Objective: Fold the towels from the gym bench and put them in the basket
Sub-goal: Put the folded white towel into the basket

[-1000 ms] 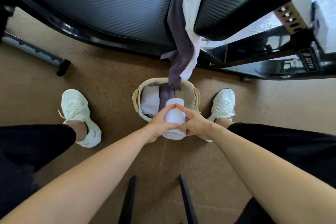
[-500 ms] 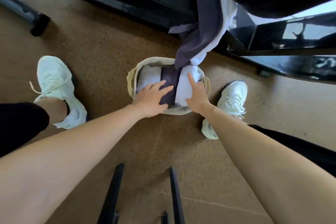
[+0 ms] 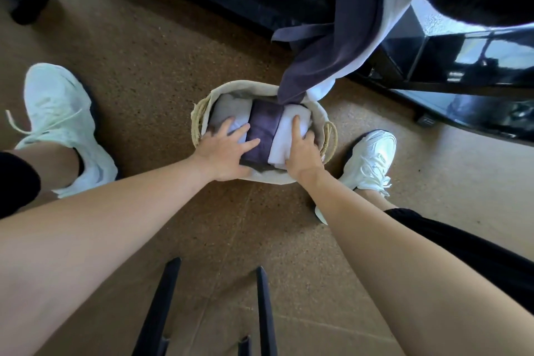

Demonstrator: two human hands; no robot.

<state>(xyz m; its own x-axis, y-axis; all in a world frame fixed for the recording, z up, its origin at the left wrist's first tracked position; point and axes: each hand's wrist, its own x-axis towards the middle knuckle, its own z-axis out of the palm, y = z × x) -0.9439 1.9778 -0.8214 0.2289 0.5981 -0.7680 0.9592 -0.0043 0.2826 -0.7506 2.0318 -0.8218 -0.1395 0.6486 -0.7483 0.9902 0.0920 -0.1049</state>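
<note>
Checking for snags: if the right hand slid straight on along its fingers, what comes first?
The right hand, over the folded white towel, would likely meet the hanging dark purple towel's end; depth is unclear.

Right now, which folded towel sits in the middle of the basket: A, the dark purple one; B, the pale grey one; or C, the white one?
A: in the basket, the dark purple towel lies between the pale grey towel on the left and the white towel on the right.
</note>
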